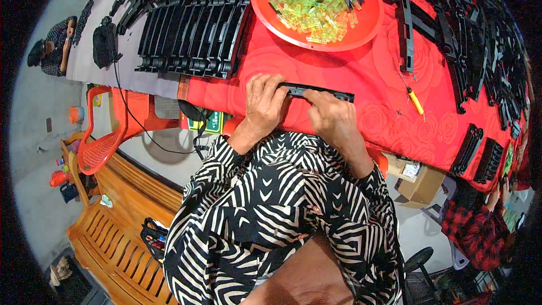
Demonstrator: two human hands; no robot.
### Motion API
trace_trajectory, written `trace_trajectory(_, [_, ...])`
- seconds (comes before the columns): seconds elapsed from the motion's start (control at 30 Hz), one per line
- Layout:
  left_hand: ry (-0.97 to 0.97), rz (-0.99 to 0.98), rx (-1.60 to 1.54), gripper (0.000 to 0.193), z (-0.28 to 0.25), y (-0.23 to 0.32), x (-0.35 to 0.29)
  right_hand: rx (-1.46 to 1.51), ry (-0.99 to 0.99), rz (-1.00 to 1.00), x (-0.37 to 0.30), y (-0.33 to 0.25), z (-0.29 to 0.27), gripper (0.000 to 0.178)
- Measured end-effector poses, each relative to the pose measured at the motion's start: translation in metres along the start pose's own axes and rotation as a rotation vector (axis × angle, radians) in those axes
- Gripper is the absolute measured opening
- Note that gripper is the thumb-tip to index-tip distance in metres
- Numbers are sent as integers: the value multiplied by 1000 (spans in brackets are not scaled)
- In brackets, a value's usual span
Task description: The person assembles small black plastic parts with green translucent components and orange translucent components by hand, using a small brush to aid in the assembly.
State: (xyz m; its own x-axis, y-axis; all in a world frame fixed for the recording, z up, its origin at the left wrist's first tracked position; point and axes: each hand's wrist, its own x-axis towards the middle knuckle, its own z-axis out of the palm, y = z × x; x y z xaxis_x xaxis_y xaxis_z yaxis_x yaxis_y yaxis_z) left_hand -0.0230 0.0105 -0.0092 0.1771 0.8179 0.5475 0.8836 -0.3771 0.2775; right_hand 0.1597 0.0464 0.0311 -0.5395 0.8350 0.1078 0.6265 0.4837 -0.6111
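A long narrow black plastic strip [299, 88] lies crosswise at the near edge of the table, in front of my body. My left hand [264, 101] is closed around its left end. Over the strip's middle, my right hand [334, 117] is curled, with its fingertips pressed against the top face. Whether a small piece sits between those fingertips is hidden. Beyond both hands stands a round red tray [364, 29] with a heap of translucent yellow-green plastic pieces [313, 11] and some black parts at its far side.
Black strips [192, 34] stand in a row at the left. Many loose black parts [474, 39] cover the table's right side, near a yellow-handled tool [416, 101]. An orange-red chair [101, 152], wooden bench [121, 248] and cardboard box [422, 185] stand below. Other people sit at both sides.
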Motion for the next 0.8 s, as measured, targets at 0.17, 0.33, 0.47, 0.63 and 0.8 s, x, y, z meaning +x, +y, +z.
trace_trajectory(0.17, [30,-9,-2,17,-3,-2,-6,-58,-122,-8,11,-12,6,27])
trace_trajectory(0.33, [49,-16,-3,17,0,0,-4,-97,-132,0,13,-12,4,26])
trace_trajectory(0.47, [37,9,-15,23,2,2,2,-143,-105,-16,12,-12,-2,25])
trace_trajectory(0.63, [54,14,-18,16,-2,-3,1,-142,-148,-39,17,-14,0,25])
trace_trajectory(0.8, [20,-86,-178,18,-31,1,-13,43,130,-141,9,-27,-10,26])
